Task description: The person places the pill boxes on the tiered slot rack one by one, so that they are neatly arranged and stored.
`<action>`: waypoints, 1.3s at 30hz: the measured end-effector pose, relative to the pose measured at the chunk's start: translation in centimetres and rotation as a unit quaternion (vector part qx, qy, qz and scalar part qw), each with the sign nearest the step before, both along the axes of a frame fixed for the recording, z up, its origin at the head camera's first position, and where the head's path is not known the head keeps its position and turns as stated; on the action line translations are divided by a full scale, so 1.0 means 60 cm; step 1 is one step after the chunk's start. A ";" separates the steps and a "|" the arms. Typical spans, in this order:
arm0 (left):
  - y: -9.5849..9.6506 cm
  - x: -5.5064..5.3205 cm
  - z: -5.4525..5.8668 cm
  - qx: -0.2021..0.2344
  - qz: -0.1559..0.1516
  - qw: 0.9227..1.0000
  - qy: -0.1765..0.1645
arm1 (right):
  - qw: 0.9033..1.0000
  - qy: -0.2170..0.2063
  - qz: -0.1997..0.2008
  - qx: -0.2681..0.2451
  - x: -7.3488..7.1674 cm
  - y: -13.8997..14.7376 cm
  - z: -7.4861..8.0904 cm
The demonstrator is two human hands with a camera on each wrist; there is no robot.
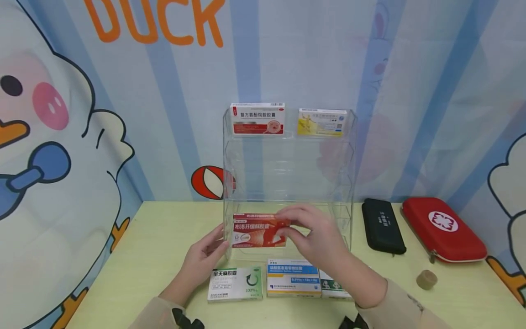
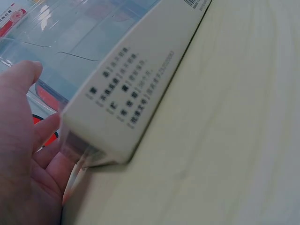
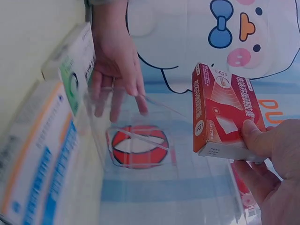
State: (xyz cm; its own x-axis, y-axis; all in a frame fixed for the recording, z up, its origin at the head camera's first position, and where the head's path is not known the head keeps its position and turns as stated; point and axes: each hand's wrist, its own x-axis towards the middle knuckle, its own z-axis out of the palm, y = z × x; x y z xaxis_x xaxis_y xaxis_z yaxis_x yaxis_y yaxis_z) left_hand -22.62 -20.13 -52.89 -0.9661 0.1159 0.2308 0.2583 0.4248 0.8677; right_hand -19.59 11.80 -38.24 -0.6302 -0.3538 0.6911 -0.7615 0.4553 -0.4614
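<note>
Between the thumb and fingers of my right hand (image 1: 318, 233), a red medicine box (image 1: 256, 232) is pinched by its right end. It is held up in front of the lower part of a clear plastic display rack (image 1: 287, 201). The right wrist view shows the same red box (image 3: 225, 112) tilted, away from the rack's shelves. My left hand (image 1: 203, 256) is at the rack's lower left edge, its fingers loosely extended against the clear side. A white and green box (image 1: 235, 284) lies just in front of the left hand, its printed side (image 2: 126, 89) large in the left wrist view.
A white and red box (image 1: 258, 119) and a white and yellow box (image 1: 322, 123) stand on the rack's top tier. Before the rack lie a blue and white box (image 1: 293, 278) and another green-marked box (image 1: 332, 285), partly hidden. At right are a black case (image 1: 383, 226), red case (image 1: 444, 228) and small brown cylinder (image 1: 426, 279).
</note>
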 end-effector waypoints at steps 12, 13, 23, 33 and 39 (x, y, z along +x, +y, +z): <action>-0.003 0.002 0.001 0.014 -0.003 1.000 0.002 | 0.991 0.129 -0.031 0.035 -0.073 0.008 0.084; -0.003 0.002 0.001 0.014 -0.003 1.000 0.001 | 0.990 0.133 -0.035 0.030 -0.080 0.008 0.090; -0.009 0.001 0.002 0.009 0.001 1.000 -0.003 | 0.987 0.131 -0.089 0.023 -0.139 -0.005 0.128; -0.003 0.001 0.000 0.004 0.001 1.000 -0.014 | 0.982 0.145 -0.118 -0.013 -0.185 -0.021 0.136; -0.002 0.001 0.005 0.008 -0.001 1.000 -0.011 | 0.983 0.120 -0.130 -0.045 -0.202 -0.025 0.138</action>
